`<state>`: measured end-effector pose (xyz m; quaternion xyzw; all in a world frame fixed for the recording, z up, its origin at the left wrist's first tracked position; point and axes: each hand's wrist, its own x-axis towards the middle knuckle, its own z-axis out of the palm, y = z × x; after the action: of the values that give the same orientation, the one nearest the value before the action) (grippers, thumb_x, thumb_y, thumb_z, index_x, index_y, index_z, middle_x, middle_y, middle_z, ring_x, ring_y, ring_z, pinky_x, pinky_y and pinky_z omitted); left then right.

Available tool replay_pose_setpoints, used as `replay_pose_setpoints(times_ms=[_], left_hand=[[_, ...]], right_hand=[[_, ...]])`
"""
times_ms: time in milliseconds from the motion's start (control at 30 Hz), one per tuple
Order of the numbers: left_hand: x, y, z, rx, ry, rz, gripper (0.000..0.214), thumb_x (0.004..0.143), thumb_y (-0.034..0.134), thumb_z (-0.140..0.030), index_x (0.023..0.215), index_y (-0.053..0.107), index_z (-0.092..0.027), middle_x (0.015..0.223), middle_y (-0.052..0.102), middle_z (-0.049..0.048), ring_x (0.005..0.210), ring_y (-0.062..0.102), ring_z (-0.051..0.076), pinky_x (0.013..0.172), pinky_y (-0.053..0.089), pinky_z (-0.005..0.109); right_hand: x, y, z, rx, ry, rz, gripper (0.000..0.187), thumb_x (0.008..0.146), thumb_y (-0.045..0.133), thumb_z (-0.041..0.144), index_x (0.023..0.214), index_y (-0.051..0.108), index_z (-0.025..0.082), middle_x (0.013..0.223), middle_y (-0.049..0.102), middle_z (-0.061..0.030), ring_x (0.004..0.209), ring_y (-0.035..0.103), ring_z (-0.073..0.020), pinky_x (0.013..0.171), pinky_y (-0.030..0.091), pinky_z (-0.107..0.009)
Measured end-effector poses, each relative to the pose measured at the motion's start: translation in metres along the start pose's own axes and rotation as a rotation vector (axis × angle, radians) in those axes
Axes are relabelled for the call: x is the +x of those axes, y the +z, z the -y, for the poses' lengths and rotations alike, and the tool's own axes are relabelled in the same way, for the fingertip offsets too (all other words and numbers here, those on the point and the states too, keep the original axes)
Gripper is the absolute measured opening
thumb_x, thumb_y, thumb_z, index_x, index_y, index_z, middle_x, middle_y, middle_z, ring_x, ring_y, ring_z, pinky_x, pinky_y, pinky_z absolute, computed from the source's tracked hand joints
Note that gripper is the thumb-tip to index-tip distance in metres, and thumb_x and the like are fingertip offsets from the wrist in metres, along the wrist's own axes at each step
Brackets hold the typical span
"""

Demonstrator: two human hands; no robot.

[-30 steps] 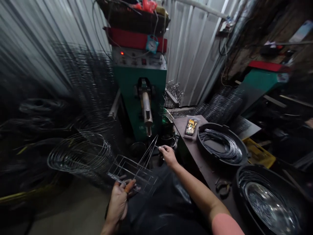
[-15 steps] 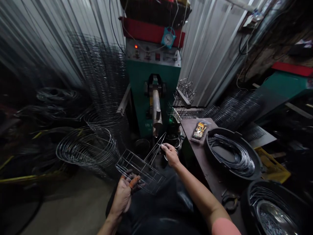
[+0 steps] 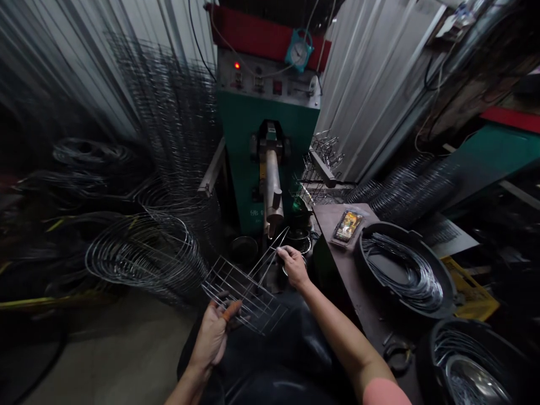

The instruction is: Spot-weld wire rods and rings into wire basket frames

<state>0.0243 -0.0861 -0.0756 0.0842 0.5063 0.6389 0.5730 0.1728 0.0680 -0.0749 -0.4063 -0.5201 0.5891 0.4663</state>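
My left hand (image 3: 215, 334) is closed on the near left edge of a wire rack (image 3: 252, 301), its thumb on top; something orange wraps that thumb. The rack is a flat grid of thin metal wires held over my lap. My right hand (image 3: 294, 266) pinches a bent wire piece (image 3: 266, 260) that runs down to the rack's far side. Whether the two are joined I cannot tell. The upper tip of the bent wire lies just under the end of a metal electrode arm (image 3: 273, 185) on a green machine (image 3: 240, 126).
Wire rings (image 3: 139, 256) are piled at left, with tall wire stacks (image 3: 169, 107) behind. At right, a bench (image 3: 331, 225) bears a phone (image 3: 347, 225) and a round black tray (image 3: 366, 270) of wires. Another black tub (image 3: 428, 360) contains wires and a metal bowl (image 3: 476, 371).
The camera view has shifted slightly, so the machine sits a little higher and the bench further right. Both hands keep their grips, with the rack and bent wire almost still.
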Motion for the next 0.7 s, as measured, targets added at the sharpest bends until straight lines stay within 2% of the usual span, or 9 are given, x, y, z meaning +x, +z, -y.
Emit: replay_pose_setpoints(times_ms=[167,367,700], left_hand=[[0.0058,-0.0008,0.0043,0.002,-0.051,-0.001,0.06,0.046,0.081,-0.023,0.095,0.047,-0.021,0.072,0.056,-0.0051,0.059,0.055,0.011,0.062,0.051,0.031],[0.0082,0.0011,0.0045,-0.005,-0.052,-0.008,0.059,0.046,0.081,-0.024,0.094,0.046,-0.021,0.073,0.056,-0.0057,0.059,0.055,0.011,0.062,0.051,0.031],[0.01,0.0052,0.0019,-0.017,-0.02,-0.018,0.063,0.044,0.081,-0.024,0.095,0.044,-0.02,0.075,0.059,-0.0033,0.059,0.057,0.013,0.059,0.054,0.035]], right_hand=[[-0.0007,0.0021,-0.0013,0.068,0.079,-0.037,0.028,0.069,0.063,0.042,0.06,0.054,0.017,0.052,0.049,0.0042,0.047,0.043,-0.0069,0.046,0.036,-0.02],[-0.0011,0.0053,-0.0053,0.107,0.105,-0.068,0.027,0.067,0.063,0.042,0.061,0.054,0.017,0.052,0.048,0.0044,0.047,0.043,-0.0067,0.045,0.039,-0.019],[0.0037,0.0083,-0.0074,0.145,0.067,-0.105,0.03,0.067,0.063,0.044,0.059,0.05,0.018,0.053,0.046,0.0048,0.048,0.043,-0.0068,0.046,0.042,-0.019]])
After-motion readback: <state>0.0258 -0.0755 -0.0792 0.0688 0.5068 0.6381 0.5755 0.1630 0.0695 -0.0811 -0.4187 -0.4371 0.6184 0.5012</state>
